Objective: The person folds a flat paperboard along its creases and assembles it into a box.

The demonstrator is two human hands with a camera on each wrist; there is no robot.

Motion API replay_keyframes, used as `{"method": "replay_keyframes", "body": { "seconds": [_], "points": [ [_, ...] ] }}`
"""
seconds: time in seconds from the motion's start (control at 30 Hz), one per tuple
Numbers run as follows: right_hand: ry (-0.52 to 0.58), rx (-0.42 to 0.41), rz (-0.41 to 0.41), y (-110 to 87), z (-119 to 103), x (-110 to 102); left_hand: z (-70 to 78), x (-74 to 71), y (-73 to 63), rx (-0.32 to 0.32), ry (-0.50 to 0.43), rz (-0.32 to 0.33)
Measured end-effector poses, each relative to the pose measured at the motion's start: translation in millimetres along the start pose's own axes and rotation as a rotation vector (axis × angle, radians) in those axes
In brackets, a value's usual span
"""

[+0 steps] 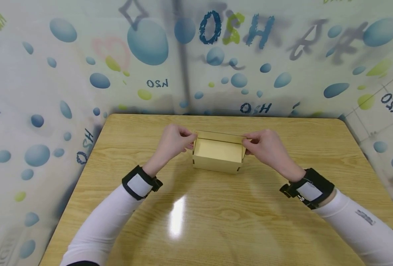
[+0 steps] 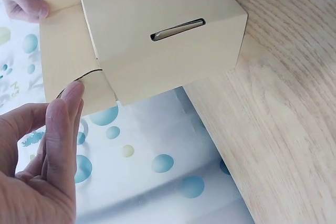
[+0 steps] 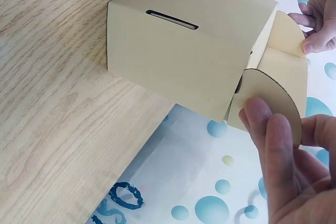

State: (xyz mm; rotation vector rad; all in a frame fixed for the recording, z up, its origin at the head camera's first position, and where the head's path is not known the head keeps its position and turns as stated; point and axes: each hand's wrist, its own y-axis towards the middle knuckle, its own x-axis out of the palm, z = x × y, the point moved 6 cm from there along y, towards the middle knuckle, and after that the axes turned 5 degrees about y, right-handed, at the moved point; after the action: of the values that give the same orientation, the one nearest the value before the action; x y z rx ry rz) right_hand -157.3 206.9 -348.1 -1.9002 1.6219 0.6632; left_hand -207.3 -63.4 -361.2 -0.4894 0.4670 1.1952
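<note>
A small tan cardboard box (image 1: 217, 167) stands on the table, its hinged lid panel (image 1: 220, 136) raised along the far side. At the lid's left end my left hand (image 1: 173, 144) pinches a side flap (image 2: 94, 92) between thumb and fingers. My right hand (image 1: 267, 147) grips the rounded side flap (image 3: 269, 88) at the other end, fingers on one face and thumb on the other. Each wrist view shows a narrow slot in the near end wall of the box. The wrist views show the lid tilted away from the box body.
The wood-grain table (image 1: 216, 218) reaches back to a wall covering (image 1: 163, 96) printed with blue and green drops and letters. Black wrist straps (image 1: 142, 183) sit over white sleeves (image 1: 100, 221). A bright glare spot lies on the table in front of the box.
</note>
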Motion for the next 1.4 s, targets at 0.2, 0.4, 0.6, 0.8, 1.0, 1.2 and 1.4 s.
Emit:
{"method": "replay_keyframes", "body": {
  "seconds": [0.2, 0.4, 0.6, 0.8, 1.0, 1.2, 1.4],
  "points": [
    [-0.027, -0.026, 0.002, -1.0, 0, 2, -4.3, 3.6, -3.5, 0.020, -0.008, 0.010],
    [-0.042, -0.044, 0.000, -2.2, 1, 4, -7.2, 5.1, -6.0, 0.020, -0.023, 0.021],
    [-0.162, -0.123, 0.037, -4.0, -1, 6, -9.9, 6.4, -6.8, 0.001, -0.032, 0.035],
    [-0.387, -0.360, 0.034, -6.0, -2, 23, -10.1, 6.9, -8.4, 0.010, -0.019, 0.053],
    [-0.515, -0.512, 0.072, -7.0, -2, 35, -9.8, 6.1, -9.2, 0.025, -0.019, 0.067],
    [-0.494, -0.459, -0.018, -2.0, 0, 40, -9.0, 6.1, -10.1, 0.041, -0.010, 0.076],
    [-0.427, -0.486, -0.018, -0.8, 2, 41, -8.0, 6.2, -11.0, 0.067, 0.029, 0.087]
  ]
}}
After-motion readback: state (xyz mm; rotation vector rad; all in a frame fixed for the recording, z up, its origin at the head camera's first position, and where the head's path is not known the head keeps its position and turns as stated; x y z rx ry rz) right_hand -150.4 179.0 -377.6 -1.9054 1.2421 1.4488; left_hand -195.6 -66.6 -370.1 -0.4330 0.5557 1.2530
